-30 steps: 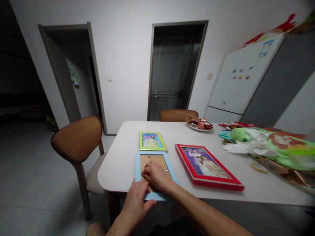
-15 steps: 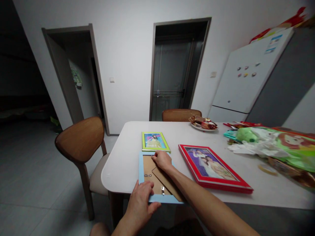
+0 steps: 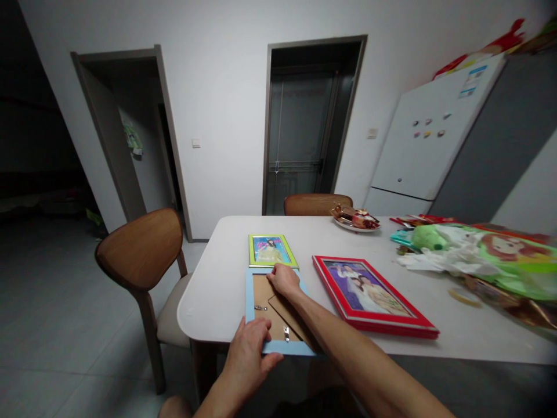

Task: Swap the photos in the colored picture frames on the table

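Note:
A light-blue picture frame [image 3: 249, 293] lies face down at the table's near edge, showing its brown backing board [image 3: 261, 290] with a folding stand and small metal clips [image 3: 286, 333]. My left hand [image 3: 250, 348] grips its near left corner, fingers on the left border and thumb along the near border. At the far end of the backing, my right hand [image 3: 285, 280] has its fingers curled in a pinch; what is between the fingertips is hidden. My right forearm covers the frame's right side. Just beyond lies a lime-green picture frame [image 3: 293, 255], face up.
Red picture frames [image 3: 328, 284] lie stacked on the white table [image 3: 209, 278] to the right. Farther right are a green plastic bag [image 3: 491, 255], white tissue and a roll of tape [image 3: 465, 298]. A plate [image 3: 357, 227] stands at the back; a wooden chair [image 3: 143, 244] is left.
The view has shifted slightly. Both hands keep almost the same places on the light-blue frame, with the right fingers still curled at its far end.

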{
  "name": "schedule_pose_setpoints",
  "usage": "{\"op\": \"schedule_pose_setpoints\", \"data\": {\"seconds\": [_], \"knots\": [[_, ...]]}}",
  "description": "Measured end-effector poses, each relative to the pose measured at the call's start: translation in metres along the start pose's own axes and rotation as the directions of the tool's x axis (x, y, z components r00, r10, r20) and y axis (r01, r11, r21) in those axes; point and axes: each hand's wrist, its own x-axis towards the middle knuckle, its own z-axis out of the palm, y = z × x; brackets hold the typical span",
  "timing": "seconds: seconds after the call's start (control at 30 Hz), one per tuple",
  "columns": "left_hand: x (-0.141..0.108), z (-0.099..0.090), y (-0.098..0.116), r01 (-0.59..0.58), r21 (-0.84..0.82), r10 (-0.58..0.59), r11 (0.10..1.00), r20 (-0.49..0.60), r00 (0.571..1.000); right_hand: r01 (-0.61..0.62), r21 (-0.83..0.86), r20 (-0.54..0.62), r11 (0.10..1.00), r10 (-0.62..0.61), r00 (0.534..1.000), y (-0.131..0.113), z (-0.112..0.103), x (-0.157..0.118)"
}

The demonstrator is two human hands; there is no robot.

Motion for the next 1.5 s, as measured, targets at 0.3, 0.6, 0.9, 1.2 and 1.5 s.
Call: {"op": "schedule_pose_setpoints", "data": {"seconds": [0.3,0.6,0.9,1.2,1.5], "knots": [[-0.002,-0.002,-0.008,-0.010,-0.031,0.010,0.999,-0.016,1.000,0.511,0.245,0.117,0.824,-0.549,0.828,0.022,-0.038,-0.076],[-0.001,-0.003,-0.010,-0.023,-0.039,0.022,0.999,-0.017,1.000,0.685,0.253,0.119,0.683,-0.725,0.679,0.040,-0.048,-0.116],[0.000,-0.007,-0.007,-0.023,-0.018,0.023,1.000,-0.001,1.000,0.569,0.193,0.098,0.800,-0.592,0.800,0.025,-0.032,-0.108],[-0.001,-0.005,-0.010,-0.011,-0.041,0.010,0.999,-0.009,1.000,0.705,0.166,0.102,0.689,-0.723,0.683,0.035,-0.047,-0.120],[-0.001,-0.005,-0.008,-0.004,-0.036,0.004,0.999,-0.016,1.000,0.561,0.081,0.054,0.824,-0.566,0.823,-0.002,-0.017,-0.086]]}}
